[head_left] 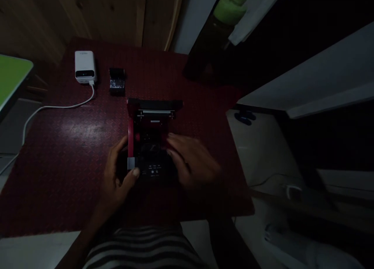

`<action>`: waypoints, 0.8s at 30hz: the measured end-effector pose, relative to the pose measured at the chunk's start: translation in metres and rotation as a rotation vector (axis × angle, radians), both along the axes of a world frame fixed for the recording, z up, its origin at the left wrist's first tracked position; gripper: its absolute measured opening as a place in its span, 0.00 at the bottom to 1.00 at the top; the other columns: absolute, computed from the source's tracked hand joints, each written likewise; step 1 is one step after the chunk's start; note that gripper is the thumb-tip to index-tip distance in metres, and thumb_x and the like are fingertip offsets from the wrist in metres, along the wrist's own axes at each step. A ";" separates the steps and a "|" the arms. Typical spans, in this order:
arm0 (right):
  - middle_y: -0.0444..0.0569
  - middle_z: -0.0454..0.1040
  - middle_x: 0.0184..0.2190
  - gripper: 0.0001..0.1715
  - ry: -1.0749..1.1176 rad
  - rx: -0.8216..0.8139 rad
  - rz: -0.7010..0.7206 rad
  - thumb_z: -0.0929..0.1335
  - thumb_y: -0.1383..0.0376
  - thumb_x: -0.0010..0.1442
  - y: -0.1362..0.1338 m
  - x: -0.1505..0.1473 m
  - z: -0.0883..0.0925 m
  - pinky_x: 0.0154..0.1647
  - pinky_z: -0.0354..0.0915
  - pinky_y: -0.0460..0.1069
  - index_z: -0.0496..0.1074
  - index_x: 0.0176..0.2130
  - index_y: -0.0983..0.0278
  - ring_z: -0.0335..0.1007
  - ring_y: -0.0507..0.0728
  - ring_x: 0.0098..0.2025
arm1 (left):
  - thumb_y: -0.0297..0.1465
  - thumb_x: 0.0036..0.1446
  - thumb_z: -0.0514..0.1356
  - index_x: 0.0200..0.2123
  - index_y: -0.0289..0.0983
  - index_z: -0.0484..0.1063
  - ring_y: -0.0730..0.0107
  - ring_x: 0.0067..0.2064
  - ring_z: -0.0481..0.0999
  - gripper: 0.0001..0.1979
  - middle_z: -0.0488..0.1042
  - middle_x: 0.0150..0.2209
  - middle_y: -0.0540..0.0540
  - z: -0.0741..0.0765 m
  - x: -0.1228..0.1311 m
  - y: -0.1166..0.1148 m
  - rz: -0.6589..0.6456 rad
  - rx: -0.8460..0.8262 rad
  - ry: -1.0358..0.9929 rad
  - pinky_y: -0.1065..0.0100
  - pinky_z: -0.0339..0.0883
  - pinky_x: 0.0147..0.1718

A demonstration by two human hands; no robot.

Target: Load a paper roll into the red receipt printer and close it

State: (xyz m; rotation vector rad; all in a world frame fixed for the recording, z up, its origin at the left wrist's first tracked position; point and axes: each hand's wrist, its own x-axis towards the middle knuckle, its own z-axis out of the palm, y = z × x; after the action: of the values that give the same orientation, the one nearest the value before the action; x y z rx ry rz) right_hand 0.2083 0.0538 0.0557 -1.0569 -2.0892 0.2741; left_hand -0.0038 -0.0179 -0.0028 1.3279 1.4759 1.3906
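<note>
A small black and red device (152, 165) lies on the dark red tabletop (82, 163), its lid (154, 104) raised at the far side and its inner bay exposed. Around the device's left side curls my left hand (117, 175), the thumb on the near left corner beside a grey patch. My right hand (189, 156) is at the device's right edge, slightly blurred, with fingertips at the bay. Whether those fingertips hold anything is too dark to tell.
A white power bank (85, 66) with a white cable (64, 106) stands at the back left. Beside it lies a small black object (117, 82). A green-topped bottle (229, 11) is at the back right, and a green board (13, 76) juts in from the left.
</note>
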 end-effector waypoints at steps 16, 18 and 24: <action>0.61 0.86 0.54 0.20 -0.971 -0.539 0.252 0.64 0.74 0.78 0.066 -0.071 0.048 0.51 0.77 0.55 0.77 0.63 0.68 0.88 0.66 0.53 | 0.44 0.75 0.65 0.80 0.52 0.62 0.45 0.75 0.71 0.35 0.71 0.75 0.40 -0.013 -0.004 0.004 -0.032 0.145 0.126 0.41 0.67 0.74; 0.62 0.85 0.57 0.21 -0.970 -0.539 0.234 0.64 0.74 0.79 0.063 -0.070 0.051 0.55 0.77 0.56 0.75 0.65 0.68 0.86 0.67 0.55 | 0.44 0.75 0.65 0.80 0.52 0.62 0.45 0.75 0.71 0.35 0.71 0.75 0.40 -0.013 -0.005 0.005 -0.033 0.141 0.127 0.41 0.67 0.73; 0.60 0.84 0.57 0.23 -0.967 -0.488 0.190 0.63 0.72 0.80 0.053 -0.066 0.051 0.56 0.77 0.58 0.75 0.67 0.65 0.85 0.67 0.57 | 0.45 0.75 0.65 0.80 0.49 0.63 0.44 0.74 0.71 0.35 0.71 0.74 0.38 -0.014 -0.005 0.004 -0.034 0.121 0.118 0.40 0.67 0.73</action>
State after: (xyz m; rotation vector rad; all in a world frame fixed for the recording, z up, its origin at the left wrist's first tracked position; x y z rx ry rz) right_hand 0.1420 0.1071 0.1063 -1.4598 -3.1012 0.4387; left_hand -0.0092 -0.0134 -0.0171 1.5276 1.4573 1.4200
